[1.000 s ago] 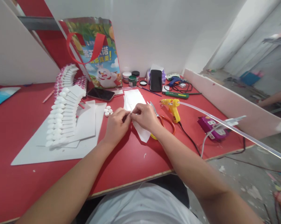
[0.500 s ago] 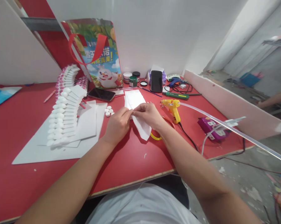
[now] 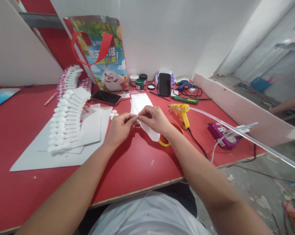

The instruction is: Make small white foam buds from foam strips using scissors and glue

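My left hand (image 3: 120,129) and my right hand (image 3: 155,120) meet over the table with their fingertips pinched together. Between them is a thin white sheet (image 3: 149,131), its lower part spreading out under my right hand. Whether a smaller piece is also in the pinch is hidden by the fingers. More white sheet (image 3: 139,100) lies flat just beyond the hands. Several small white rounded pieces (image 3: 113,114) sit beside my left hand. A yellow and red ring (image 3: 165,143) lies partly under my right wrist.
Rows of white padded sticks (image 3: 61,122) rest on white boards (image 3: 93,130) at left. A yellow glue gun (image 3: 181,114) with a long clear stick stands at right, near a purple power socket (image 3: 223,134). Behind are a phone (image 3: 106,97), paint jars (image 3: 139,84) and a printed bag (image 3: 110,58).
My left hand has turned and shifted slightly left, its thumb and finger now showing in a pinch. The sheet's lower end has moved up and to the right.
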The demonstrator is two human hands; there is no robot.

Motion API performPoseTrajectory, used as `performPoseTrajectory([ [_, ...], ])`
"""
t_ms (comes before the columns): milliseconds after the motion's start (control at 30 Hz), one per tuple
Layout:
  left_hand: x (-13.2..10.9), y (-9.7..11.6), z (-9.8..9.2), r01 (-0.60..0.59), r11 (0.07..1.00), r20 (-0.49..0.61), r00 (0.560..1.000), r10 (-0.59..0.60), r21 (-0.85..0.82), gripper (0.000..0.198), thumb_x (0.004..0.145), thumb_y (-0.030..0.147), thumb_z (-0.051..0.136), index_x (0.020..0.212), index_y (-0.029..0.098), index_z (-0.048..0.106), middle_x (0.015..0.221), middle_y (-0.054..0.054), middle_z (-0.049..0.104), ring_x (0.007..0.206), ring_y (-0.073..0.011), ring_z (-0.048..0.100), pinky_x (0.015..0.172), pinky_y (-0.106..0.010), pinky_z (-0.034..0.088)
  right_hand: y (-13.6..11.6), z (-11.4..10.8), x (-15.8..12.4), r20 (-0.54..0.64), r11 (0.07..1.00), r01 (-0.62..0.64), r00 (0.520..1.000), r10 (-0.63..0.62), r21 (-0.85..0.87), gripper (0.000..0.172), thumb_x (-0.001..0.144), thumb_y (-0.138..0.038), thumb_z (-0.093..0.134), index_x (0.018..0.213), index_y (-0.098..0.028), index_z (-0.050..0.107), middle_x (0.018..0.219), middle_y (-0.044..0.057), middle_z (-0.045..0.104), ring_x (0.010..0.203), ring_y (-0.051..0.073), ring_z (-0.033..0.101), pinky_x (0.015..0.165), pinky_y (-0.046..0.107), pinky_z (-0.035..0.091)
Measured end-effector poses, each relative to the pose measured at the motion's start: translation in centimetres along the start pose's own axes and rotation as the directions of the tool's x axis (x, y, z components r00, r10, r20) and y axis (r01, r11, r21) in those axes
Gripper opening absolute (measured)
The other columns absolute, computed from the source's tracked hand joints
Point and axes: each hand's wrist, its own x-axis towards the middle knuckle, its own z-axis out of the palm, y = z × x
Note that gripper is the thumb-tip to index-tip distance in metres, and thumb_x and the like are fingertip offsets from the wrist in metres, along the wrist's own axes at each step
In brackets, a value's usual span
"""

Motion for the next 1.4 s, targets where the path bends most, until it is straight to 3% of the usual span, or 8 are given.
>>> performPoseTrajectory([
  [167,0.0,0.0,-0.2,-0.107,0.993,-0.028,0.994,0.108,0.050,0.015,0.088,0.031,0.069,0.087,0.018,0.077,0.079,-0.002,0.074,0.075,-0.0173,0.068,0.073,-0.028,0.056,-0.4,-1.0,0.2,0.032,0.932,-0.238,0.971,0.239,0.272,0.019,0.084,-0.034,0.076,0.085,-0.018,0.067,0.076,0.002,0.070,0.068,0.015,0.063,0.060,0.025,0.047],
  [300,0.4,-0.2,-0.7,-0.223,0.974,-0.038,0.974,0.225,0.036,0.013,0.089,0.030,0.069,0.089,0.020,0.078,0.085,-0.002,0.074,0.079,-0.0167,0.067,0.076,-0.028,0.055,-0.6,-1.9,0.5,0.337,0.568,-0.606,0.790,0.512,0.557,0.045,0.103,-0.054,0.048,0.084,-0.017,0.064,0.073,0.008,0.071,0.062,0.019,0.066,0.058,0.030,0.053],
  [433,0.6,-0.1,-0.9,-0.331,0.941,-0.069,0.939,0.336,0.070,0.010,0.089,0.028,0.071,0.086,0.021,0.078,0.084,-0.002,0.073,0.079,-0.0168,0.066,0.074,-0.028,0.055,-1.2,-1.5,0.5,0.680,0.279,-0.764,0.645,0.348,0.582,0.048,0.108,-0.048,0.031,0.097,-0.015,0.064,0.082,0.012,0.074,0.070,0.023,0.070,0.073,0.042,0.060],
  [600,0.7,0.0,-1.1,-0.348,0.928,-0.053,0.932,0.358,0.135,0.011,0.090,0.027,0.070,0.086,0.022,0.078,0.088,-0.003,0.074,0.087,-0.0188,0.068,0.081,-0.031,0.055,-1.9,-1.3,0.3,0.685,0.210,-0.751,0.659,0.311,0.627,0.038,0.109,-0.031,0.028,0.106,-0.014,0.062,0.084,0.009,0.072,0.065,0.016,0.063,0.073,0.036,0.061],
  [767,0.7,-0.1,-1.0,-0.364,0.921,-0.020,0.929,0.370,0.141,0.011,0.090,0.025,0.069,0.087,0.021,0.078,0.089,-0.003,0.075,0.086,-0.0183,0.067,0.081,-0.031,0.055,-2.1,-1.3,0.3,0.688,0.141,-0.735,0.672,0.273,0.663,0.037,0.110,-0.026,0.033,0.091,-0.013,0.062,0.075,0.003,0.059,0.053,0.007,0.043,0.052,0.017,0.046],
  [1100,0.5,-0.2,-0.6,-0.304,0.951,-0.046,0.951,0.307,0.061,0.011,0.089,0.026,0.070,0.087,0.021,0.080,0.085,-0.003,0.072,0.081,-0.0173,0.065,0.076,-0.029,0.054,-1.9,-1.4,0.3,0.562,0.367,-0.667,0.745,0.361,0.649,0.010,0.091,-0.018,0.068,0.084,-0.012,0.068,0.072,0.001,0.060,0.055,0.007,0.044,0.047,0.017,0.036],
  [1267,0.5,-0.6,-0.5,-0.242,0.969,-0.114,0.963,0.245,0.041,0.012,0.089,0.027,0.070,0.089,0.021,0.080,0.083,-0.002,0.072,0.077,-0.0161,0.065,0.075,-0.029,0.054,-1.9,-0.3,0.2,0.273,0.682,-0.506,0.862,0.427,0.528,0.012,0.081,-0.026,0.077,0.080,-0.015,0.071,0.067,0.000,0.066,0.054,0.009,0.051,0.050,0.021,0.037],
  [1400,0.2,-0.4,-0.3,-0.247,0.957,-0.136,0.954,0.268,0.150,0.014,0.090,0.028,0.068,0.088,0.020,0.079,0.080,-0.002,0.072,0.076,-0.0171,0.065,0.074,-0.029,0.053,-1.5,1.0,0.1,-0.046,0.908,-0.315,0.939,0.340,0.275,0.023,0.081,-0.035,0.075,0.069,-0.017,0.067,0.058,-0.003,0.058,0.054,0.009,0.046,0.051,0.023,0.032],
])
